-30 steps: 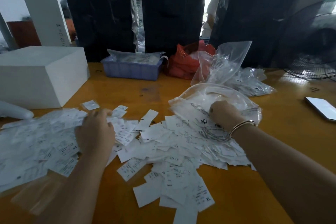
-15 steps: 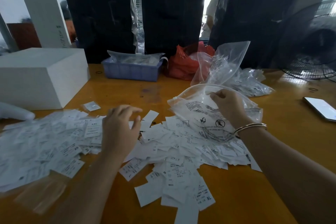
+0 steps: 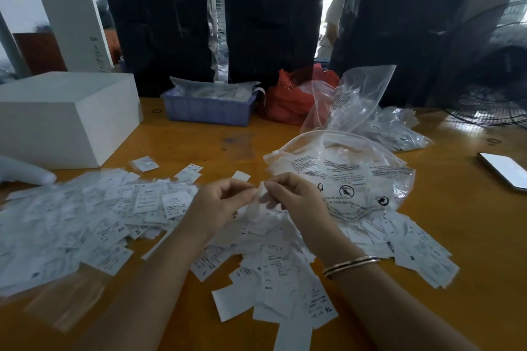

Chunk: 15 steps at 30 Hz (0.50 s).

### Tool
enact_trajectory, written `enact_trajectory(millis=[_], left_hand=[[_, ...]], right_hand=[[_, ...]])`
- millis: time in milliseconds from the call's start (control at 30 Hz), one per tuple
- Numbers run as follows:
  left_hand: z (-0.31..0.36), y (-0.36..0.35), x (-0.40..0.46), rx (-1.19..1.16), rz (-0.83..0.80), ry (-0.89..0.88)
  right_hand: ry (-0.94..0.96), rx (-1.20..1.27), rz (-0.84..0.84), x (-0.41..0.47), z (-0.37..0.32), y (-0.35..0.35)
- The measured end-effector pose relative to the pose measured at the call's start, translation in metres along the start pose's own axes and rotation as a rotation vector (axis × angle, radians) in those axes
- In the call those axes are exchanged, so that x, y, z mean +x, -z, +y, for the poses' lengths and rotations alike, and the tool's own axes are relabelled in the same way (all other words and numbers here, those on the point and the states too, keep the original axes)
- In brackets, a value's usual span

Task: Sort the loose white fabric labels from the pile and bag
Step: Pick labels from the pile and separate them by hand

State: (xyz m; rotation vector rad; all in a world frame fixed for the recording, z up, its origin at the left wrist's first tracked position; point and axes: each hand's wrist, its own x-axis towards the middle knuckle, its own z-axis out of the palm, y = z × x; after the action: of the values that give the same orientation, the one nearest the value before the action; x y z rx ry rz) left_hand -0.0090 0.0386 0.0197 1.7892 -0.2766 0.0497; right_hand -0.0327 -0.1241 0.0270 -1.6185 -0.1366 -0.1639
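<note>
Loose white fabric labels lie spread over the yellow table: a wide left pile (image 3: 85, 216) and a centre pile (image 3: 279, 273) reaching toward me. A clear printed plastic bag (image 3: 350, 179) with labels inside lies behind the centre pile. My left hand (image 3: 219, 205) and my right hand (image 3: 293, 202) meet above the centre pile. Both pinch one white label (image 3: 258, 202) that hangs between their fingertips. A bangle sits on my right wrist.
A white box (image 3: 65, 117) stands at the left, a blue tray (image 3: 208, 108) and a red bag (image 3: 291, 97) at the back. More clear bags (image 3: 370, 111) lie behind the printed bag. A phone (image 3: 504, 169) lies at the right edge, a fan (image 3: 490, 88) beyond it.
My left hand left the left pile and moved right to the centre. My right hand came off the bag and moved toward me. Both now pinch one label between them.
</note>
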Motion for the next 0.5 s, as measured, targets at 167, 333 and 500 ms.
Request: enact_trajectory(millis=[167,333,500], left_hand=[[0.005,0.006,-0.001,-0.301,-0.010,0.135],[0.004,0.004,-0.002,-0.156,-0.066,0.168],[-0.002,0.009,0.005,-0.464,0.243,0.198]], right_hand=[[-0.023,0.013,0.093,0.002,0.007,-0.014],[-0.018,0.080,0.248,0.005,0.009,-0.015],[0.048,-0.186,0.159,0.001,0.015,-0.021]])
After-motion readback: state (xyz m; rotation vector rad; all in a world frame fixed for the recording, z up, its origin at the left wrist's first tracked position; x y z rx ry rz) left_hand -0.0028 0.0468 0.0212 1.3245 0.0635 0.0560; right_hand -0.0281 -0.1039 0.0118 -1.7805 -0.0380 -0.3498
